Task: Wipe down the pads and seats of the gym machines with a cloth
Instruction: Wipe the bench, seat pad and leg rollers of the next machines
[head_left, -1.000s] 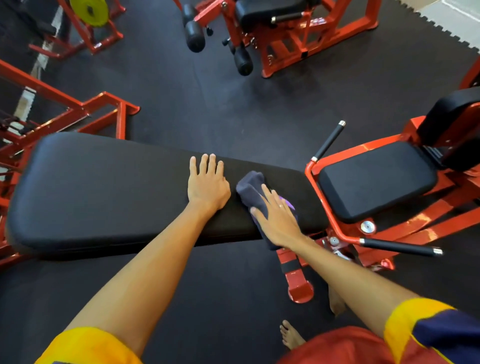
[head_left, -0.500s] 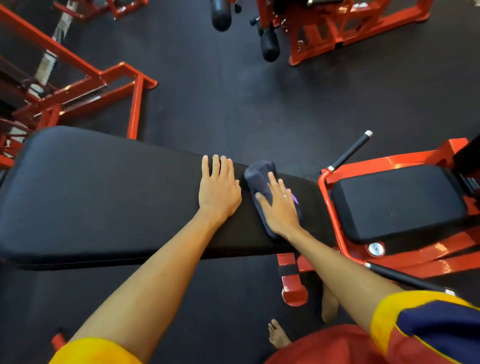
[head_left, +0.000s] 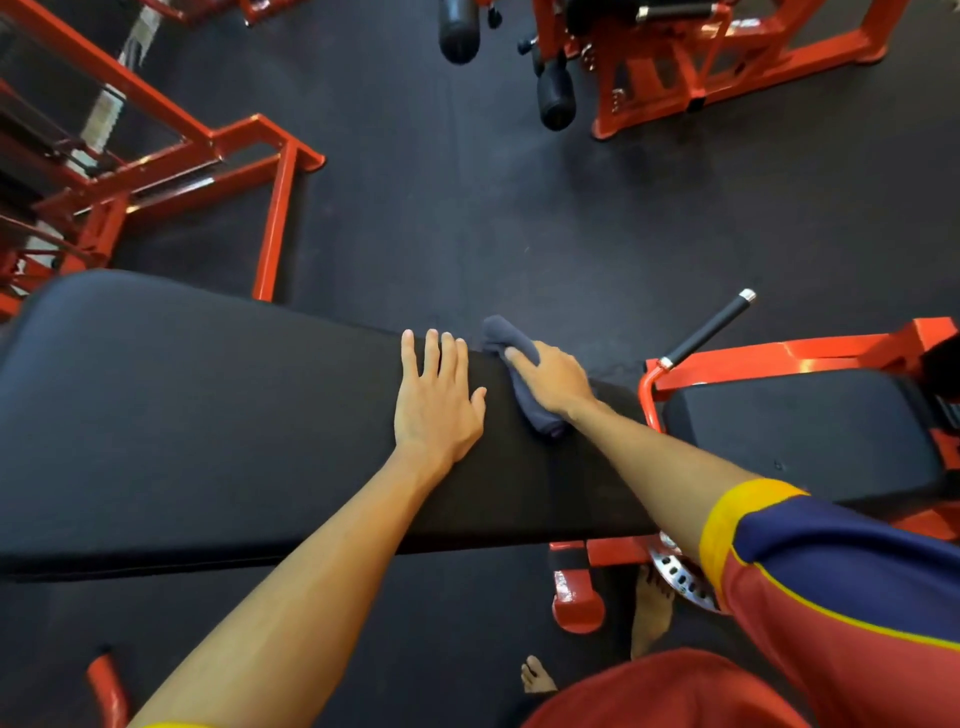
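Looking down from the head camera: a long black pad (head_left: 208, 415) right across the middle of the frame. Left hand (head_left: 436, 400) flat on it, fingers straight and spread, holding nothing. Just to the right, right hand (head_left: 553, 384) pressing a small dark cloth (head_left: 540, 421) onto the pad, pointer finger straight on top, not wrapped round. Cloth bunched near the pad's far edge. Probably soft, light and floppy, easy to scrunch, quick to slide on the smooth pad. Best kept under a flat palm, or pinched by a fold. At middle right, a smaller black seat (head_left: 805, 431), not yet under the cloth.
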